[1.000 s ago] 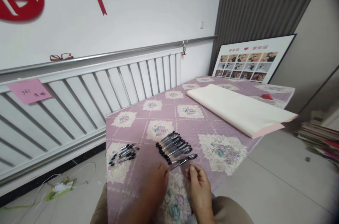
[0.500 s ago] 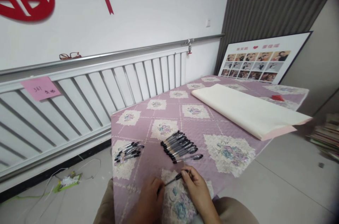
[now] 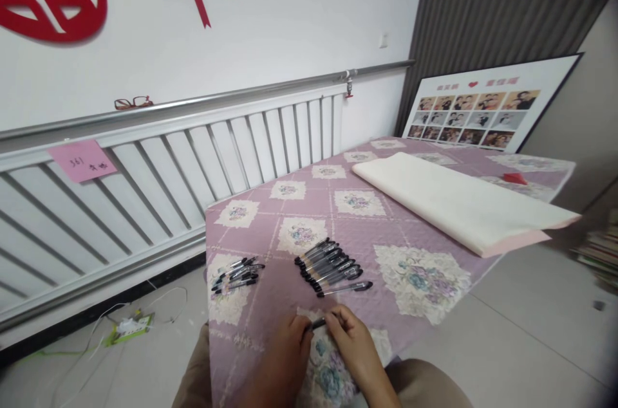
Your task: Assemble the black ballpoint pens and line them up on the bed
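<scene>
Between my two hands, low over the near part of the table, is a black pen. My left hand has its fingers closed around the pen's left end. At the other end, my right hand pinches it between thumb and fingers. Both hands hide most of the pen. Just beyond them lies a row of several capped black pens, side by side and slanting, with one pen nearest to me. A looser, smaller group of pens rests toward the table's left edge.
The table wears a purple flowered cloth. A folded cream sheet lies at the right, with a red paper piece beyond it. Along the left runs a white radiator. A power strip with cables is on the floor.
My hands have come closer together along the pen, so less of it shows between them. The view has shifted slightly. The pens on the table look unmoved.
</scene>
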`<act>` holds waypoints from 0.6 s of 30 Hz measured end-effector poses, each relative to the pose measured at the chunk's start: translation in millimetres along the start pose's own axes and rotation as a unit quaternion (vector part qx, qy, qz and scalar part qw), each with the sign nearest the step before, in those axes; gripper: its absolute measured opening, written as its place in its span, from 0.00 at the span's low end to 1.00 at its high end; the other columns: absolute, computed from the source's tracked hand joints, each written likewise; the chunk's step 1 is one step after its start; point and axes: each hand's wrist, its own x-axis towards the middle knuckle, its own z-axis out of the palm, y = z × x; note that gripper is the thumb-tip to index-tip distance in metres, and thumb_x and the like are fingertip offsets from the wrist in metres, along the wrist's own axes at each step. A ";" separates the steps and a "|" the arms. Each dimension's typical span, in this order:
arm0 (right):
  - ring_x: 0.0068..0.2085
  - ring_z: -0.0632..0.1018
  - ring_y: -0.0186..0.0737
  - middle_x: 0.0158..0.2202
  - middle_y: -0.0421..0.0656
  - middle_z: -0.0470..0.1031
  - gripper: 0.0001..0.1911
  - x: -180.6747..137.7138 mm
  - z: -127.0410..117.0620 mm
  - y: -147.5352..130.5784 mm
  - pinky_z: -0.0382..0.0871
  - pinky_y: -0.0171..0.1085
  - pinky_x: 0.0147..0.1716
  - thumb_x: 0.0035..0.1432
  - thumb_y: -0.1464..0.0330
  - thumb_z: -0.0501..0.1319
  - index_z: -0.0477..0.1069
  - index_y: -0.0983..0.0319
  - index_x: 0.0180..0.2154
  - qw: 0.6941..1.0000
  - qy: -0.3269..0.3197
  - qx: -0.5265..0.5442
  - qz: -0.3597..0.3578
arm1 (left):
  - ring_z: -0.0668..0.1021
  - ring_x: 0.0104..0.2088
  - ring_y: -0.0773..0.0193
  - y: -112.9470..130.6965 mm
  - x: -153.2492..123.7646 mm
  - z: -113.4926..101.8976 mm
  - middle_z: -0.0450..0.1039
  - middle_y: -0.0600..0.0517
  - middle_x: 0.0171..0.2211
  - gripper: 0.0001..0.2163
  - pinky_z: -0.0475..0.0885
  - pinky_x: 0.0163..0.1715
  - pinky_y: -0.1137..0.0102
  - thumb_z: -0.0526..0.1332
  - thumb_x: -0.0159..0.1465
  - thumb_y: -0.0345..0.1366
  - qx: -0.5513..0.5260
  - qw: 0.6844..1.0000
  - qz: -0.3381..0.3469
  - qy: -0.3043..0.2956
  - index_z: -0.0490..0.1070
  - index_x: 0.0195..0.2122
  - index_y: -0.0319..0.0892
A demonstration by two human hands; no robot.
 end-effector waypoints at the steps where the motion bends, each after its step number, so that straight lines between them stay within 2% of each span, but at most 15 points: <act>1: 0.24 0.64 0.34 0.20 0.34 0.61 0.16 0.1 0.6 -0.6 0.58 0.32 0.25 0.55 0.55 0.57 0.66 0.60 0.24 1.000 -0.006 -0.014 -0.001 | 0.73 0.39 0.60 0.2 0.5 -0.2 0.72 0.49 0.38 0.11 0.66 0.41 0.67 0.50 0.64 0.33 0.011 1.000 0.003 0.008 0.71 0.40 0.43; 4: 0.25 0.65 0.34 0.20 0.35 0.62 0.15 -0.8 1.5 -3.9 0.58 0.32 0.25 0.54 0.57 0.58 0.67 0.61 0.24 0.999 -0.021 -0.033 0.002 | 0.74 0.40 0.58 1.2 2.9 -0.1 0.73 0.48 0.38 0.11 0.66 0.41 0.66 0.50 0.63 0.33 0.051 0.999 0.001 0.008 0.72 0.40 0.44; 8: 0.24 0.64 0.34 0.19 0.34 0.61 0.14 -3.9 -0.6 -9.4 0.57 0.32 0.24 0.53 0.57 0.58 0.68 0.61 0.24 0.999 -0.029 -0.013 0.011 | 0.75 0.38 0.56 2.1 5.9 -0.9 0.74 0.47 0.38 0.12 0.66 0.38 0.65 0.51 0.62 0.34 0.074 0.996 -0.019 -0.039 0.73 0.40 0.44; 15: 0.26 0.65 0.35 0.22 0.35 0.63 0.14 -7.7 -4.4 -13.5 0.59 0.32 0.27 0.53 0.56 0.59 0.70 0.61 0.28 0.998 -0.039 0.040 0.018 | 0.74 0.39 0.56 0.7 5.8 -2.6 0.74 0.47 0.37 0.13 0.65 0.40 0.65 0.49 0.63 0.36 0.009 0.997 -0.009 -0.076 0.72 0.40 0.42; 18: 0.26 0.65 0.34 0.22 0.34 0.62 0.13 -9.7 -4.8 -9.8 0.58 0.32 0.27 0.54 0.56 0.59 0.70 0.60 0.31 0.995 -0.054 0.075 0.023 | 0.73 0.34 0.60 -1.0 6.9 -3.4 0.73 0.51 0.31 0.12 0.65 0.36 0.67 0.49 0.62 0.36 -0.045 0.994 -0.018 -0.099 0.72 0.33 0.42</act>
